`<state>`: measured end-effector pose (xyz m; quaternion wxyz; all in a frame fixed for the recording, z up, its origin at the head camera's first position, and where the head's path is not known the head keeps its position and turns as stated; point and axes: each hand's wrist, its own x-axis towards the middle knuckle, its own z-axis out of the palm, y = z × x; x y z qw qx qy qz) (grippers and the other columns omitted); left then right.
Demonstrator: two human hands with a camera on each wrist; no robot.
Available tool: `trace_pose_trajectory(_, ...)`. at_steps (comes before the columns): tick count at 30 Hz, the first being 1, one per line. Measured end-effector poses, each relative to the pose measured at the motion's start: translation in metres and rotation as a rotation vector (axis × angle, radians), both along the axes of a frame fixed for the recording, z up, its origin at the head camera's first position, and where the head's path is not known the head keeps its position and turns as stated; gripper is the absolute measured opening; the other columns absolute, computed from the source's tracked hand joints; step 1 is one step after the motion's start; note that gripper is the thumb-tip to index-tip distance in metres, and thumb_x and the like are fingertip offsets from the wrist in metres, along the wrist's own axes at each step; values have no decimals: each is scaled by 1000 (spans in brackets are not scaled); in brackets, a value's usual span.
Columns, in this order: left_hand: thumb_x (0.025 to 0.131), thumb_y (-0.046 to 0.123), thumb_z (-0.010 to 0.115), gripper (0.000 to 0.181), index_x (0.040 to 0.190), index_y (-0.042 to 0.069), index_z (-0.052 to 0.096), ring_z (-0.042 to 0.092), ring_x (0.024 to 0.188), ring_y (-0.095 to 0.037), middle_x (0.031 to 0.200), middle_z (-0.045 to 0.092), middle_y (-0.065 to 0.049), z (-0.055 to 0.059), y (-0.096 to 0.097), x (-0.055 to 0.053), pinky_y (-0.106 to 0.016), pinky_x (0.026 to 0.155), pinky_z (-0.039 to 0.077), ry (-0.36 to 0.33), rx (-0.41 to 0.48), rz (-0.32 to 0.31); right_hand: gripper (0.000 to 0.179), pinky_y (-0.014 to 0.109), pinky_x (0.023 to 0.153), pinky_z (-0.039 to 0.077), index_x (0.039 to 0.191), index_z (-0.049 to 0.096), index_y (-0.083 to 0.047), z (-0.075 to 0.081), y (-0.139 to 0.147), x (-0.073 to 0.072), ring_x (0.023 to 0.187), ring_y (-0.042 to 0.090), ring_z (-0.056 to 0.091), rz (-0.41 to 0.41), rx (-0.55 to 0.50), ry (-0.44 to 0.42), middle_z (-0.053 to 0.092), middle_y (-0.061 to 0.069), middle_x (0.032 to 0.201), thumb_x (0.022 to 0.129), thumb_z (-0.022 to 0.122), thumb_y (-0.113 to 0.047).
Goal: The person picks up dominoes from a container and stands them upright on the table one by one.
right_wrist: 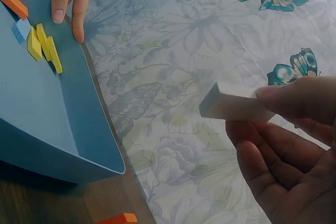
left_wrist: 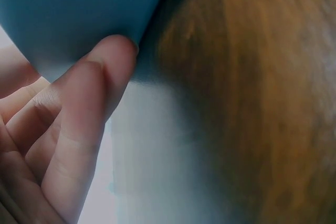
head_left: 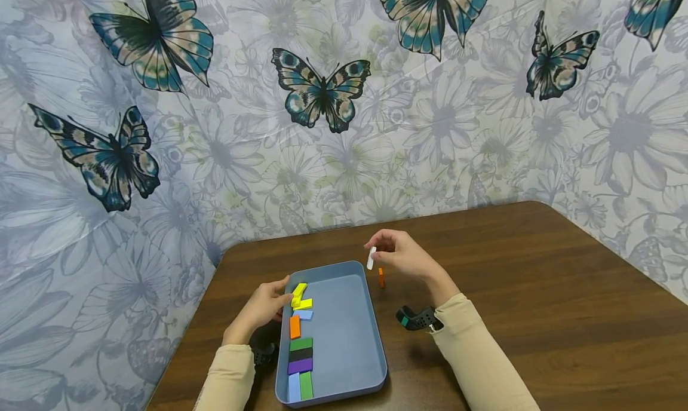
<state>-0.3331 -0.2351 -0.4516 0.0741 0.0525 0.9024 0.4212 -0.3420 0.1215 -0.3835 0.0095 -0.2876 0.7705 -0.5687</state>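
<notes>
A blue-grey tray [head_left: 344,315] lies on the table with several coloured blocks along its left side. My left hand [head_left: 264,306] grips the tray's left wall, thumb over the rim and fingers on the outside, as the right wrist view shows. Between thumb and fingertips, my right hand [head_left: 403,255] pinches a small white block [right_wrist: 236,103], held in the air just past the tray's far right corner. An orange block [head_left: 381,278] stands on the table below that hand, outside the tray. In the left wrist view, fingers [left_wrist: 84,103] press against the tray's outer side.
Inside the tray are yellow blocks [head_left: 299,291], another orange block [head_left: 295,327], a purple block [head_left: 300,366], plus green, black and light blue ones. The brown wooden table [head_left: 516,279] extends to the right. A butterfly-patterned wall covering [head_left: 333,172] rises behind it.
</notes>
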Motion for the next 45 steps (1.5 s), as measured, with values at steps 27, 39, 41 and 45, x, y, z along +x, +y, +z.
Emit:
trace_pose_trajectory(27,99,14,62,61,155,8,38,68,71,-19,107,73,-15,-1,-1,-1,-37,68,61,-1,0,9,24,26,77,54,114,65,6,-18,18,-15,90,19,64,-165,97,-12,68,19,102,91,68,0)
trace_pose_trajectory(39,99,14,62,61,155,8,38,70,74,-19,109,73,-17,1,0,-1,-39,69,61,-7,-5,10,18,30,78,55,108,67,6,-28,24,-20,91,21,65,-197,155,-16,69,18,100,90,68,2)
trace_pose_trajectory(41,99,15,62,61,155,8,37,70,74,-19,109,73,-17,0,0,-2,-39,69,61,-9,-2,11,17,30,79,55,107,67,5,-31,24,-21,90,21,65,-203,167,-17,69,17,99,90,68,2)
trace_pose_trajectory(45,99,15,62,61,155,8,37,70,74,-20,110,73,-17,-1,-1,-2,-39,69,61,-8,1,8,16,31,79,54,105,68,3,-37,24,-22,90,20,64,-210,188,-19,69,15,97,89,69,2)
